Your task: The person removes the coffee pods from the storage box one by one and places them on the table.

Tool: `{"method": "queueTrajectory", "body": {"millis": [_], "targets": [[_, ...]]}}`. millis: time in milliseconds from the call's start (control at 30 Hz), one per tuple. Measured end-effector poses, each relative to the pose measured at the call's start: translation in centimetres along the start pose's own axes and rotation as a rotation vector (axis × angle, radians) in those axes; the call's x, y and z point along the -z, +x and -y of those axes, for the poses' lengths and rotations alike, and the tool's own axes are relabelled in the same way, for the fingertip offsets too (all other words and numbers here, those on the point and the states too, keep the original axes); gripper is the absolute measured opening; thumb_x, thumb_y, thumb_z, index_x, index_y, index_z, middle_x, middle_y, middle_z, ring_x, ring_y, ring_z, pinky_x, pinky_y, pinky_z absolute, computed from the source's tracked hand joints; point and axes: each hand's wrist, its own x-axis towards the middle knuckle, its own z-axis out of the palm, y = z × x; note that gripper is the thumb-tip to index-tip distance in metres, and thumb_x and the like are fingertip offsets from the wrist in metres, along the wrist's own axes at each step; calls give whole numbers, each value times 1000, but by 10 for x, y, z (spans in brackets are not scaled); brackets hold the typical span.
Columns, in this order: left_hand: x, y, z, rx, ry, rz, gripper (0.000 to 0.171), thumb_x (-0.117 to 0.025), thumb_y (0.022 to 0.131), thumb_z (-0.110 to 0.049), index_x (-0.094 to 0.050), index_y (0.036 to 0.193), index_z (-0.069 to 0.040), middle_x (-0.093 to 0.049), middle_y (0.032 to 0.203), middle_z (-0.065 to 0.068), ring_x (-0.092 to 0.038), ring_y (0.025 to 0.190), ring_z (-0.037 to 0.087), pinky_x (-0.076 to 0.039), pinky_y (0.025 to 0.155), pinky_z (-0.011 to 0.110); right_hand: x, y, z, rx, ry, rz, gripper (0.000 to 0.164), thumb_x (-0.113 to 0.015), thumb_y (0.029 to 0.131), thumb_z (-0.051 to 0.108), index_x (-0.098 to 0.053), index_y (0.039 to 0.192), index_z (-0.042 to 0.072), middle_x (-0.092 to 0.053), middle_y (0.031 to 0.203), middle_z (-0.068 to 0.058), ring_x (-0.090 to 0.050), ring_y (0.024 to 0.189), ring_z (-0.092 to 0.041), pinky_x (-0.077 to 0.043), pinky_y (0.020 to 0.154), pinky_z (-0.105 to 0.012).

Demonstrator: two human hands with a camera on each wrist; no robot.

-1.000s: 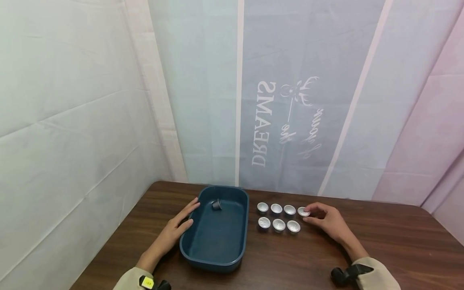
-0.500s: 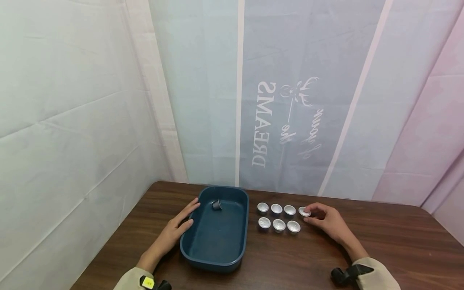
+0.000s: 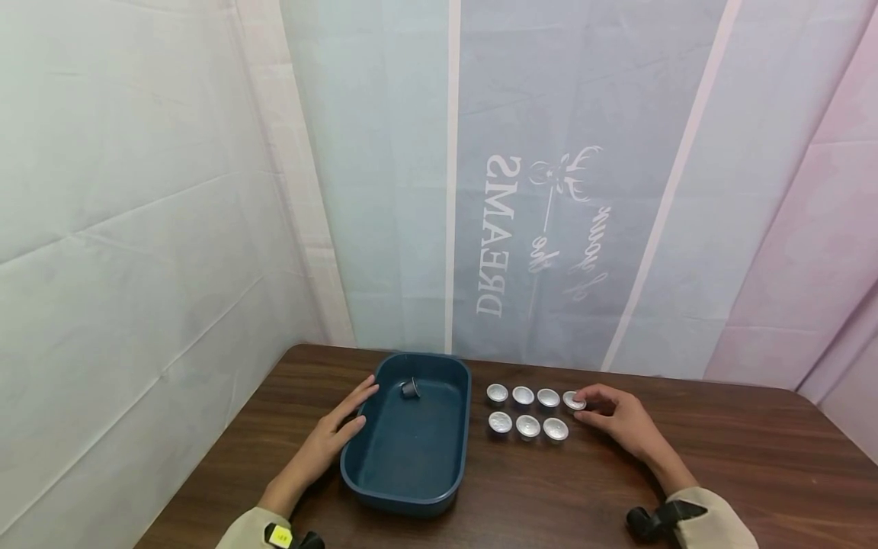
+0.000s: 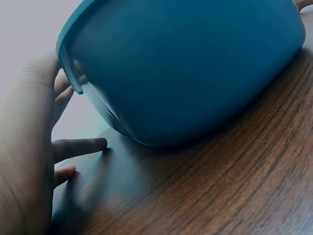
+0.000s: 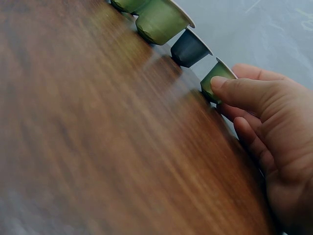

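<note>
My right hand (image 3: 620, 418) pinches a green coffee capsule (image 5: 217, 81) between thumb and fingers, its foil lid up, at the right end of the back row. The same capsule's silver lid (image 3: 572, 399) shows in the head view. Along the left wall of a dark blue tub (image 3: 405, 499), my left hand (image 3: 334, 431) rests with fingers extended at the rim. In the left wrist view, two of its fingers (image 4: 80, 148) reach down to the table beside the tub (image 4: 186, 73). One dark capsule (image 3: 410, 389) lies on its side inside the tub.
Several more foil-topped capsules stand in two rows right of the tub, among them a front-row capsule (image 3: 555, 429) near the right hand. A dark capsule (image 5: 190, 49) neighbours the pinched one. The wooden table (image 3: 754, 457) meets a hanging curtain (image 3: 549, 335) at its back edge.
The pinched capsule shifts very slightly right, then back left, in the right hand's fingers. The left hand and tub stay in place.
</note>
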Motion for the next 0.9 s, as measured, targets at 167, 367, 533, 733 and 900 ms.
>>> {"method": "queueTrajectory", "body": {"millis": [167,367,533,733,900], "targets": [[1,-1,0,-5,2,0,49,-44,102,-10,-35,149,-14,-21,157,1,-20,141,32,-21,100,68,-1,0,1,-11,-14,5,25,-79,79,26,-67,100,18,-67,99,0,-66,87,-12,-52,71,-26],[2,-1,2,-2,21,5,49,-42,102,-11,-34,150,-14,-20,157,-2,-21,142,30,-21,100,68,-2,1,4,-17,-27,11,24,-78,80,22,-66,101,17,-67,101,-1,-65,87,-13,-52,70,-26],[2,-1,2,10,14,7,48,-42,102,-12,-34,150,-15,-20,157,-3,-20,142,29,-21,100,68,-2,1,5,13,-7,3,26,-78,80,13,-66,104,12,-67,105,-7,-66,88,-20,-52,68,-28],[2,-1,-1,2,-1,4,48,-43,102,-11,-35,149,-15,-20,157,-1,-19,142,31,-20,100,69,0,0,4,53,27,0,31,-79,80,19,-66,108,14,-65,113,-6,-65,92,-14,-52,72,-26],[0,0,-1,7,-1,6,49,-44,102,-13,-35,150,-18,-20,157,-1,-19,142,30,-20,101,68,4,-2,1,67,74,-6,34,-78,81,20,-65,112,13,-65,113,-5,-66,91,-16,-52,73,-25]]}}
